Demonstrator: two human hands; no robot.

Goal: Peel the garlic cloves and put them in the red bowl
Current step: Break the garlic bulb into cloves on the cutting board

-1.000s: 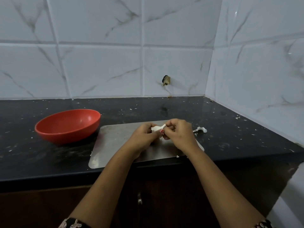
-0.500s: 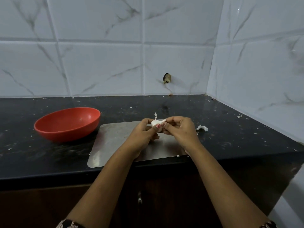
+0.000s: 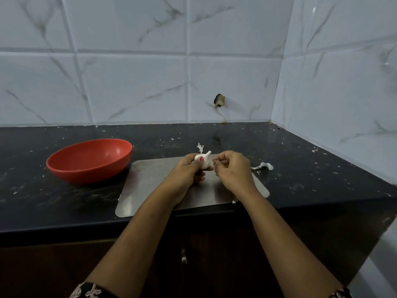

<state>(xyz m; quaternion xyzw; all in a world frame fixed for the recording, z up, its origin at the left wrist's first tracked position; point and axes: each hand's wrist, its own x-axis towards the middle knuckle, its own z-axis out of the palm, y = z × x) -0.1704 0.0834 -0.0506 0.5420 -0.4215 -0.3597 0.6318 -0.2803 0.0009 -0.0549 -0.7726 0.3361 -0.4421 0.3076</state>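
Observation:
A white garlic bulb (image 3: pixel 204 161) is held above the steel board (image 3: pixel 150 186), with a thin strip of skin sticking up from its top. My left hand (image 3: pixel 189 171) grips the bulb, thumb pressed on its front. Just right of it, my right hand (image 3: pixel 233 171) has curled fingers whose tips touch the bulb's right side. The red bowl (image 3: pixel 89 160) sits on the black counter to the left of the board, and nothing shows inside it.
A torn piece of white garlic skin (image 3: pixel 263 166) lies on the counter (image 3: pixel 300 173) right of the board. Small skin flakes dot the counter. Tiled walls close the back and right side. Dark cabinet doors are below the counter edge.
The bulb is now more exposed in my left hand, and my right hand has drawn slightly to the right. A strip of skin stands up from the bulb's top.

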